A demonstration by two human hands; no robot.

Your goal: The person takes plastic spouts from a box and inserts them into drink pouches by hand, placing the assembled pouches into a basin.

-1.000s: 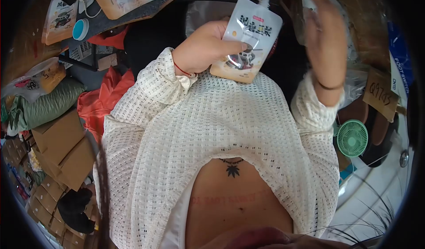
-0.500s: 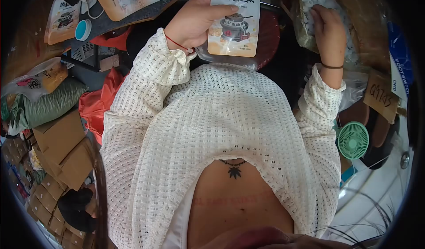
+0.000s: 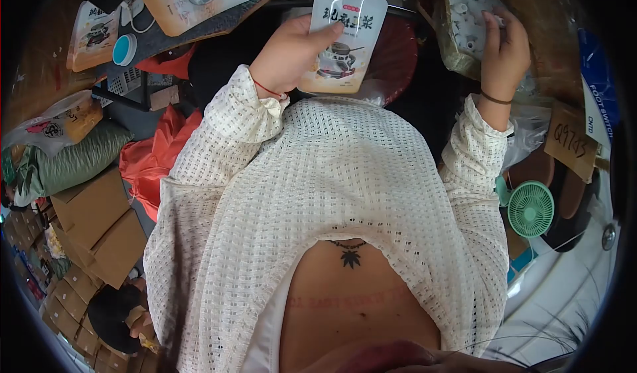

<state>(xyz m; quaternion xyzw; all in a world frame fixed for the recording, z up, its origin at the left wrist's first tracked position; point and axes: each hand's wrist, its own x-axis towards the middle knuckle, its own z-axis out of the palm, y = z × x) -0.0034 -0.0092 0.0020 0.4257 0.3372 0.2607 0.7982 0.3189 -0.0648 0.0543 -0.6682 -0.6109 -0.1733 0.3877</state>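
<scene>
My left hand (image 3: pixel 284 56) grips a printed soy milk pouch (image 3: pixel 348 58) by its left edge, thumb across the front. The pouch is white fading to orange, with dark lettering and a grinder picture, and it leans to the right. My right hand (image 3: pixel 505 58) is over the right side of a bag-lined box (image 3: pixel 453 58) full of small white plastic pieces (image 3: pixel 462 8). Its thumb and forefinger pinch together, and a small white plastic piece (image 3: pixel 499 20) shows at the tips.
More printed pouches (image 3: pixel 199 1) lie on the dark table at upper left, near a blue-rimmed round tub (image 3: pixel 124 50). A red round seat (image 3: pixel 398 54) is beyond my lap. A green fan (image 3: pixel 531 208) stands at right; cartons (image 3: pixel 99 223) and another person (image 3: pixel 116 316) are at lower left.
The pouch has come slightly lower and tilted to the right with my left hand. My right hand has shifted right over the box, and a white piece now shows at its fingertips.
</scene>
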